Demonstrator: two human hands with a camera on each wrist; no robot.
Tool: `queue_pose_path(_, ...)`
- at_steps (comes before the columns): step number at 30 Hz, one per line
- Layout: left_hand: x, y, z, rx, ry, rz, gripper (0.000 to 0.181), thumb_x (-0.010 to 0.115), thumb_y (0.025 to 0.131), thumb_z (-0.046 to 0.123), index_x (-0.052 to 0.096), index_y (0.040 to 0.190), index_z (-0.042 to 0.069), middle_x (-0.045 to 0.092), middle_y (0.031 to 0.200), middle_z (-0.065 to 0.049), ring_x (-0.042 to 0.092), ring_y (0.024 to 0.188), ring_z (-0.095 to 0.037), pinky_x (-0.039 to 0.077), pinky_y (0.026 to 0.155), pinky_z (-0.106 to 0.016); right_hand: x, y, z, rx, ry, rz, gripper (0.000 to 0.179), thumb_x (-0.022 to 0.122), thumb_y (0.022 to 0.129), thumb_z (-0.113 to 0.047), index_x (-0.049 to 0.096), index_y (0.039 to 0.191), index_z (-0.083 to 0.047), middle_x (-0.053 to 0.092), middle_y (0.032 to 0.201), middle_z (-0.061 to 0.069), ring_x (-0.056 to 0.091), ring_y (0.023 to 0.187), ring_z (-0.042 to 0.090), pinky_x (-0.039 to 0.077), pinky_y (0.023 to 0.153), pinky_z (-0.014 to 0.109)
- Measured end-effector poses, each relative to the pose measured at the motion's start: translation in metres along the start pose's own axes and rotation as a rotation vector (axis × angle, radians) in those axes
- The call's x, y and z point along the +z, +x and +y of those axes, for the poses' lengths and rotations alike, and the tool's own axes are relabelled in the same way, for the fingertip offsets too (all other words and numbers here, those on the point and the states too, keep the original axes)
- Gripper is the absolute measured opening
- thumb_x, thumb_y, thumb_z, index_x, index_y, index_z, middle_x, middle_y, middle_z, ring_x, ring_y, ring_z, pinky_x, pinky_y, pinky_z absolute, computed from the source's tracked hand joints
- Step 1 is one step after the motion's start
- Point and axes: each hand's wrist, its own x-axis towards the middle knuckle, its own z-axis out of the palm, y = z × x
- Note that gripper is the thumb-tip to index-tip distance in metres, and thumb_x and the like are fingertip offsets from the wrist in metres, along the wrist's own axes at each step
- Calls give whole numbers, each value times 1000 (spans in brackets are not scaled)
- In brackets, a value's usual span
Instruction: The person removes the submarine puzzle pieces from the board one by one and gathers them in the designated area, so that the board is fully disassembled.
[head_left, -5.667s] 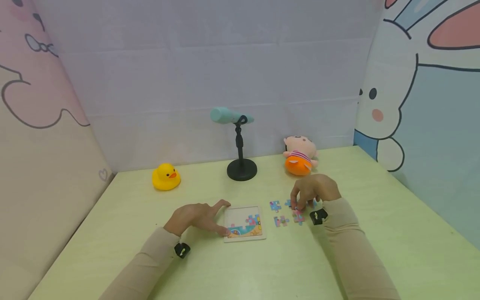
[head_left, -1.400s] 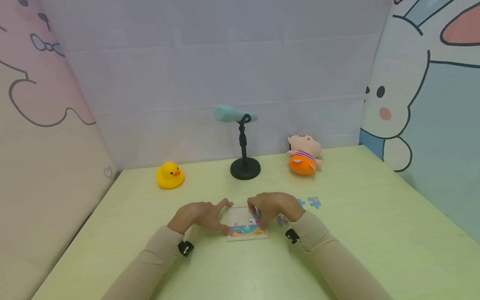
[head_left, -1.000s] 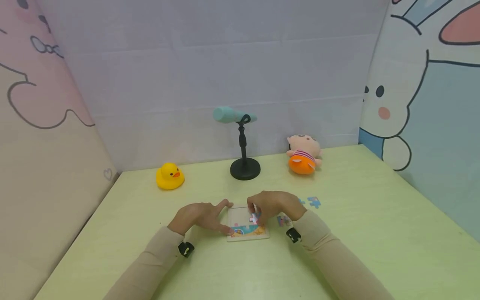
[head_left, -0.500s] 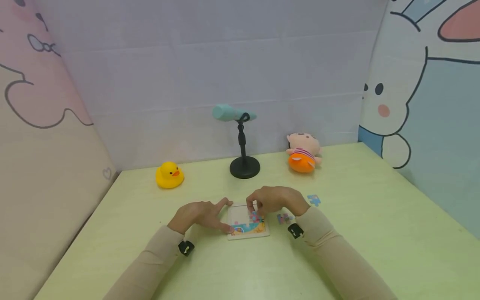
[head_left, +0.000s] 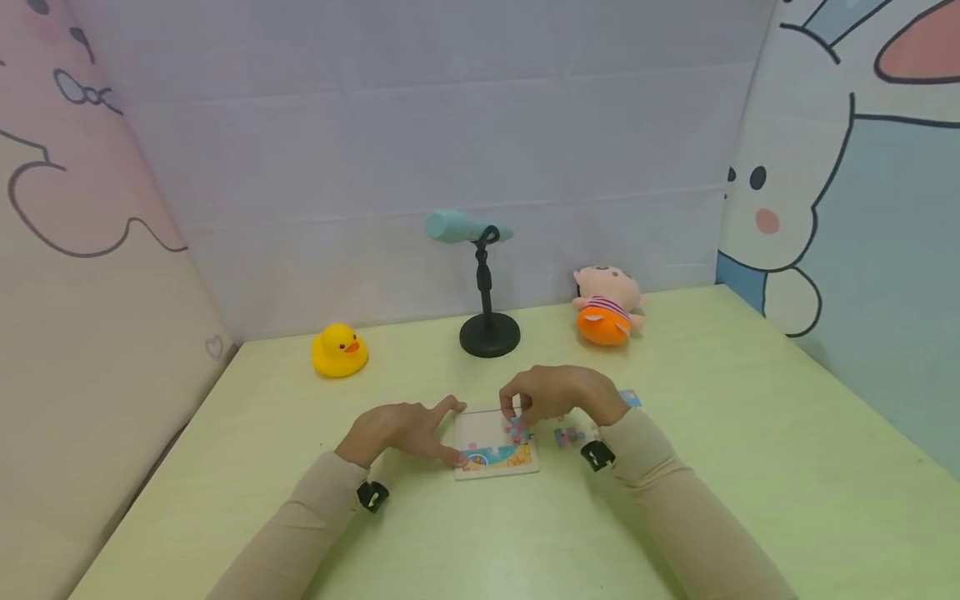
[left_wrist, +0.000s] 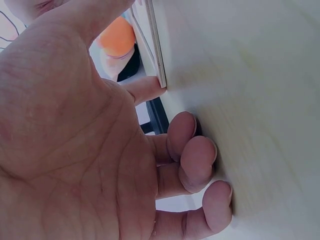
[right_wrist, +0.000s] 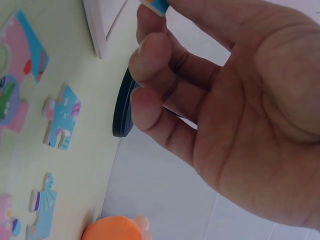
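A square jigsaw board (head_left: 476, 429) lies flat on the table, its lower part filled with a teal and orange picture. My left hand (head_left: 401, 432) spans the left side, thumb on the near corner, index fingertip at the far one. In the left wrist view, that fingertip touches the corner of the board (left_wrist: 156, 45); the other fingers bend toward the tabletop. My right hand (head_left: 555, 393) pinches a puzzle piece (head_left: 517, 430) over the board's right side. Only a blue and orange end of the piece (right_wrist: 158, 5) shows in the right wrist view.
Loose puzzle pieces lie right of the board, among them a pink one (head_left: 569, 437) and a blue one (head_left: 631, 397) partly behind the right wrist. Farther back stand a yellow duck (head_left: 340, 352), a microphone stand (head_left: 489, 335) and a plush toy (head_left: 606, 308).
My right hand has come left from the loose pieces to the board. Within the last half second it has shifted slightly right with the piece. The left hand keeps its place.
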Motion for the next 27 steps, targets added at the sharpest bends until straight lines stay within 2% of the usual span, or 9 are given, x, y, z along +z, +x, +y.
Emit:
queue_pose_path(12,-1,-1,1,-9,4,-1,86,67,82,68,28,151,34,64,115,-13,60,102,-26,47,90,-51,-9,-7,11,-23,-47,-3,9,73,94,-17,66,97,-22,64,84,-5,57,72,14,45,67,30)
queue_pose_path(21,-1,-2,2,0,-14,0,85,68,82,67,29,151,34,64,114,-13,60,100,-25,47,90,-50,-15,-16,16,-34,-9,-8,9,72,94,-17,66,99,-20,64,83,-2,56,70,13,45,66,27)
queue_pose_path(27,-1,-2,2,-1,-13,0,84,67,83,67,29,151,34,65,113,-13,60,100,-25,47,91,-51,-17,-18,22,-34,24,-7,9,71,94,-15,66,101,-19,62,82,-1,58,72,19,47,66,27)
